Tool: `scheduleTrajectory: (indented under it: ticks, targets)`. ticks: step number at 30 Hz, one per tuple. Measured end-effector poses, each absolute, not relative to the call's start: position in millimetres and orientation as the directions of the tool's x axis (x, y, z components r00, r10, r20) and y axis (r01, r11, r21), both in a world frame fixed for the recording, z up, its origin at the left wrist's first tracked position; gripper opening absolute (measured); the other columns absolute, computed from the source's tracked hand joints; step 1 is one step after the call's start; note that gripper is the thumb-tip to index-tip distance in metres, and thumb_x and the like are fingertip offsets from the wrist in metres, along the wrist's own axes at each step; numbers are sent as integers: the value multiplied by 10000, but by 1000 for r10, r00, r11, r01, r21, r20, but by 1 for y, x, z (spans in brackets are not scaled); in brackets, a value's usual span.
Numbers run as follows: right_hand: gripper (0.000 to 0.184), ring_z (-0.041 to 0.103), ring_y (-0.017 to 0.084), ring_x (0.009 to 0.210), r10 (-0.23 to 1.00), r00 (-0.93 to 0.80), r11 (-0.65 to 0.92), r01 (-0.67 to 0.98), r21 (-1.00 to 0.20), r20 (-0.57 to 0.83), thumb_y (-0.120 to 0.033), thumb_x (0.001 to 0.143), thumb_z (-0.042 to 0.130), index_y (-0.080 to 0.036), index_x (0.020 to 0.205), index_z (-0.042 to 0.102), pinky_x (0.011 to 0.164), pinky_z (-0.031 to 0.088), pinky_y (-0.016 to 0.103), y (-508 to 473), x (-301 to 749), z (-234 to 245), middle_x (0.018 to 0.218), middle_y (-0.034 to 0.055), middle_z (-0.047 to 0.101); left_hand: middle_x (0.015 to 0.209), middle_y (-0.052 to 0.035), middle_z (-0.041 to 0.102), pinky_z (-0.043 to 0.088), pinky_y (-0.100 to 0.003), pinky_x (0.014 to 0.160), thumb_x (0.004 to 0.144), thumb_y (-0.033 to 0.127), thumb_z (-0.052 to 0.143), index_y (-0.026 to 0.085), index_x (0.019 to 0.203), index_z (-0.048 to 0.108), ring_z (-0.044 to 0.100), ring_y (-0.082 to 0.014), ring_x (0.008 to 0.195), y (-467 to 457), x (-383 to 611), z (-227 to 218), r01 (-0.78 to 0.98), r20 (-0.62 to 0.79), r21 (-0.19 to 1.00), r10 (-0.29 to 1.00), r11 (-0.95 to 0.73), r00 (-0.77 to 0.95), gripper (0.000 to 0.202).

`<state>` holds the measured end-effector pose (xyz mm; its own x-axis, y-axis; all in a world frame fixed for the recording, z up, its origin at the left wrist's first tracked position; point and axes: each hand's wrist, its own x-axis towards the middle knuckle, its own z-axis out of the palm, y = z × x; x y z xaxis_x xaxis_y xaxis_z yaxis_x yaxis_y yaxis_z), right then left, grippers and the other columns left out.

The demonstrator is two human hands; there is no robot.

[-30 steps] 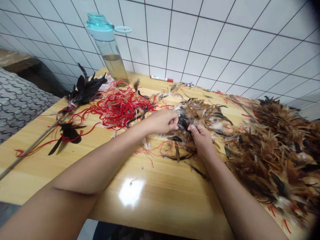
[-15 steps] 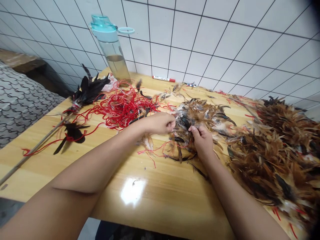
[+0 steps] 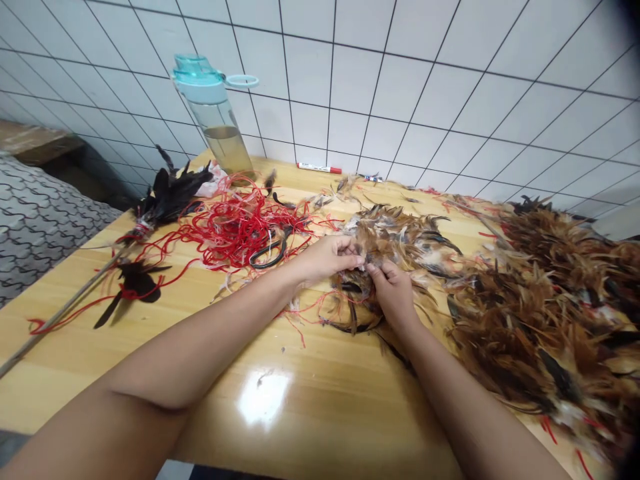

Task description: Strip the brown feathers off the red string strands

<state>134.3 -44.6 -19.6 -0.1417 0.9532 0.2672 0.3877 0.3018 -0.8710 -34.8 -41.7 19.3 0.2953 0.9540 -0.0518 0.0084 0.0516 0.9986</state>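
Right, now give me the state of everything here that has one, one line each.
Brown feather clump: loose, red threads caught in it
Left hand: pinching the clump
Right hand: pinching the clump
Red cord tangle: heaped, knotted
Scissors: lying in the cord, blades hidden
Water bottle: upright, lidded, partly full
Marker: lying by the wall

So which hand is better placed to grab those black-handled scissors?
Probably the left hand: it sits nearer the scissors, on their side of the brown feather clump, while the right hand is farther off, also in the feathers.
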Motion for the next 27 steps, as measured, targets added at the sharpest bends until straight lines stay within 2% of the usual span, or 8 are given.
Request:
scheduleTrajectory:
  ticks: [3,12,15,17,18,21,27]
  targets:
    - [301,427,126,572,948,-183,313,368,-875,262,-370,779,556,-202,543,474,574,358,263,-45,133,-21,577,-25,464,631,36,494,334,-204,578,706,260,668,127,707,550,433,-79,600,-41,-32,16,69,-13,998,958,-7,287,178]
    - [199,543,168,684,955,-210,265,295,-918,209,-358,779,543,-199,687,617,683,427,301,-45,133,-17,693,10,616,656,36,485,361,-206,596,745,260,612,141,764,537,451,-91,622,-39,-37,21,151,89,980,962,-132,260,142]
    - [228,535,165,679,972,-145,219,279,-935,185,-383,800,522,-198,699,610,681,416,299,-44,135,-17,673,2,598,715,14,553,377,-207,628,747,250,594,143,800,576,493,-100,664,-35,-58,35,343,145,916,970,-207,197,120]
    - [246,522,160,672,980,-107,189,271,-944,166,-403,809,519,-196,710,607,673,404,294,-44,136,-17,652,-6,574,688,15,581,355,-204,609,723,232,599,150,742,601,502,-102,641,-34,-76,46,559,69,801,961,-213,268,84]
    - [251,516,157,668,983,-97,179,271,-946,159,-410,812,520,-195,715,607,668,399,292,-44,136,-17,644,-10,563,666,19,595,344,-205,596,707,222,608,155,724,618,505,-103,623,-34,-85,51,648,-26,734,945,-204,327,71]
    - [259,502,151,658,983,-98,177,289,-941,155,-419,818,524,-193,725,610,654,385,286,-44,136,-17,640,-15,552,589,30,596,299,-214,544,648,234,668,173,661,642,478,-102,550,-36,-102,62,795,-245,566,876,-219,416,67]
    - [280,486,147,643,981,-103,193,344,-919,167,-431,820,527,-186,730,628,641,377,283,-46,135,-15,659,-7,579,392,46,427,225,-252,501,520,204,749,187,476,573,311,-92,409,-45,-90,59,903,-322,377,885,-207,337,182]
